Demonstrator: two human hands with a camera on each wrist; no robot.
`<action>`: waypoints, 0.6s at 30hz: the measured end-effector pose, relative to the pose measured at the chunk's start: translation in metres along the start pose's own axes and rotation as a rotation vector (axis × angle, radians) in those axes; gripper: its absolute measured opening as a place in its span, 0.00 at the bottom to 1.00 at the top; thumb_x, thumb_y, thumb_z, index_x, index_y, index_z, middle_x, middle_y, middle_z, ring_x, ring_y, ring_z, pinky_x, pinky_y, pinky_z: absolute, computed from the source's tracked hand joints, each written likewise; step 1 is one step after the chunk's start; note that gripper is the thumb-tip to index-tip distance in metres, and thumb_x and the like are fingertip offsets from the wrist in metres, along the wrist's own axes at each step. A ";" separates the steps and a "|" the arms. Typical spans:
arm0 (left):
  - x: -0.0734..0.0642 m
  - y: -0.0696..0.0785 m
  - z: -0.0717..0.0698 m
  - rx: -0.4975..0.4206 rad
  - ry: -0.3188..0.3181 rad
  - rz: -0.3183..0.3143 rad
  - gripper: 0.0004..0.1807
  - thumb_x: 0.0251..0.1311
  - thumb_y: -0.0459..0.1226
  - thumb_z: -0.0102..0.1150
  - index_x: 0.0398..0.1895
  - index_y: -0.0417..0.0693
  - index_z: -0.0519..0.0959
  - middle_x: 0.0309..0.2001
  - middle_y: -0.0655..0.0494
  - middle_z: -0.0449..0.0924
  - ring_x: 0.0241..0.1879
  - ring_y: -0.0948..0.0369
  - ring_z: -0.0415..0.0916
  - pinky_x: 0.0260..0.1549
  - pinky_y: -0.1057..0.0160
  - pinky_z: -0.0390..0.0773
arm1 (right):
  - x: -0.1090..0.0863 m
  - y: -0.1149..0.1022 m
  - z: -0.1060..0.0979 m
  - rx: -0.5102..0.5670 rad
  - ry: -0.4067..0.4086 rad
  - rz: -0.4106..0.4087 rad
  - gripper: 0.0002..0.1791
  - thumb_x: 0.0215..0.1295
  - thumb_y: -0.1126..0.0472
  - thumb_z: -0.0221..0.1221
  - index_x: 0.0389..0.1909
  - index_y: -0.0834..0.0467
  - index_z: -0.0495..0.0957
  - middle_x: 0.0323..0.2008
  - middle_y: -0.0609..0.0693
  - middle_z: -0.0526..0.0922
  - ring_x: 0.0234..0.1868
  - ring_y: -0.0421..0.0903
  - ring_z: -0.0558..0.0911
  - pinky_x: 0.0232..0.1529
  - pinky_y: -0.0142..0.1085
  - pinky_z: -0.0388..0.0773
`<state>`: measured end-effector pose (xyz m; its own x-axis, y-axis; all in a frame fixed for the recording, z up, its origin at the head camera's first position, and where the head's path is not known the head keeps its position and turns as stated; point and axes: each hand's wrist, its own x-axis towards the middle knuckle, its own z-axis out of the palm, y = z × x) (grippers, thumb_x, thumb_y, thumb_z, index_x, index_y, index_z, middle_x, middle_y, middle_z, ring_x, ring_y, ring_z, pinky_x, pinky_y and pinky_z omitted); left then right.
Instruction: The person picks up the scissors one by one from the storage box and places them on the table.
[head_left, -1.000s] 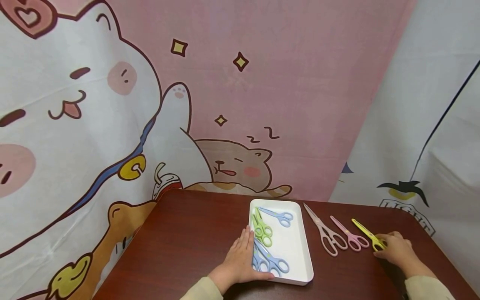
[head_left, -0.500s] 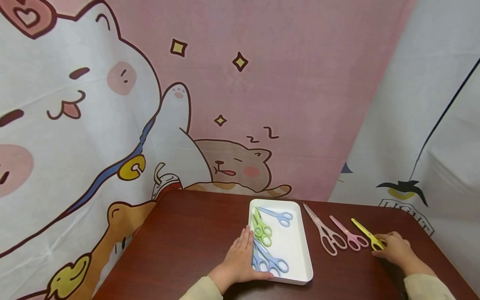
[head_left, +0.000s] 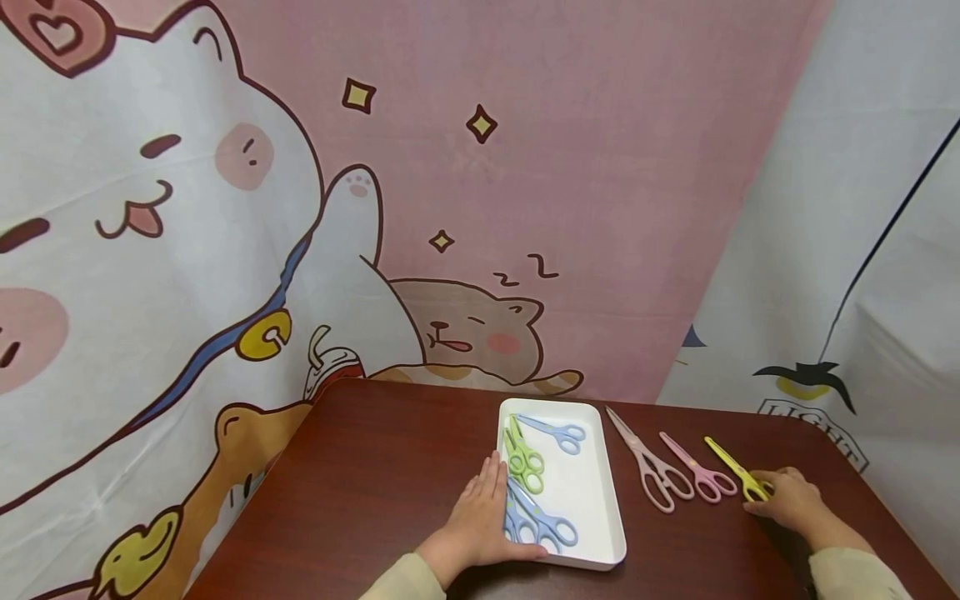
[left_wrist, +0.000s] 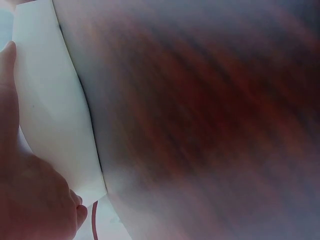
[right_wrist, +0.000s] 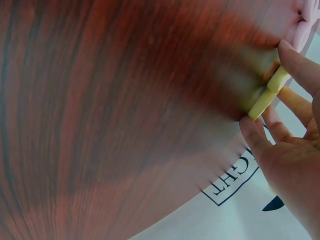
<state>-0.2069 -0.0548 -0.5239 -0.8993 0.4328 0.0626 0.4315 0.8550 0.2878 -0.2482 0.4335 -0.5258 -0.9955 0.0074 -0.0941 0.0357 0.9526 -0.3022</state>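
Observation:
My left hand point(head_left: 480, 518) lies against the near left corner of a white tray point(head_left: 594, 508), fingers straight along its left side and thumb along the front. In the left wrist view the hand touches the tray's outer wall point(left_wrist: 52, 100). Inside the tray are blue scissors point(head_left: 553, 431), green scissors point(head_left: 525, 457) and more blue scissors point(head_left: 551, 523) overlapping at the near left. My right hand point(head_left: 797, 500) grips the handles of yellow scissors point(head_left: 723, 457) on the table; in the right wrist view the thumb and a finger hold the yellow handle point(right_wrist: 262, 102) from both sides.
Between the tray and the yellow scissors lie large pale pink scissors point(head_left: 651, 467) and smaller pink scissors point(head_left: 705, 475), tips pointing away. The dark red-brown table point(head_left: 390, 467) ends at a cloth backdrop point(head_left: 600, 208) printed with cartoon animals.

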 end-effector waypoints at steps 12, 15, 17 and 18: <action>-0.001 0.001 -0.001 0.011 -0.006 -0.002 0.73 0.33 0.81 0.48 0.73 0.35 0.47 0.75 0.39 0.41 0.74 0.49 0.44 0.67 0.49 0.58 | -0.002 0.000 0.002 -0.001 0.024 -0.003 0.44 0.45 0.45 0.70 0.52 0.77 0.70 0.41 0.76 0.71 0.46 0.69 0.67 0.42 0.58 0.61; 0.000 -0.001 0.002 0.007 0.013 0.009 0.73 0.33 0.81 0.47 0.73 0.35 0.47 0.75 0.39 0.41 0.74 0.48 0.44 0.66 0.49 0.58 | -0.003 -0.003 0.001 -0.006 0.070 -0.021 0.41 0.47 0.48 0.69 0.52 0.76 0.71 0.42 0.77 0.69 0.46 0.70 0.67 0.43 0.60 0.59; 0.000 -0.003 0.005 0.016 0.021 0.012 0.74 0.32 0.82 0.45 0.73 0.35 0.47 0.75 0.39 0.41 0.74 0.49 0.43 0.67 0.49 0.57 | -0.004 -0.006 0.000 -0.005 0.115 -0.040 0.37 0.48 0.52 0.68 0.51 0.76 0.71 0.42 0.78 0.68 0.45 0.71 0.67 0.44 0.60 0.58; 0.001 -0.004 0.007 0.024 0.024 0.012 0.75 0.31 0.83 0.43 0.73 0.35 0.46 0.75 0.39 0.40 0.74 0.49 0.42 0.67 0.49 0.57 | -0.004 -0.008 -0.001 -0.002 0.131 -0.044 0.35 0.49 0.53 0.67 0.51 0.76 0.71 0.43 0.78 0.67 0.45 0.72 0.67 0.44 0.60 0.57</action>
<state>-0.2090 -0.0555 -0.5319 -0.8955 0.4360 0.0891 0.4434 0.8565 0.2644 -0.2448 0.4259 -0.5223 -0.9990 0.0053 0.0435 -0.0081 0.9535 -0.3013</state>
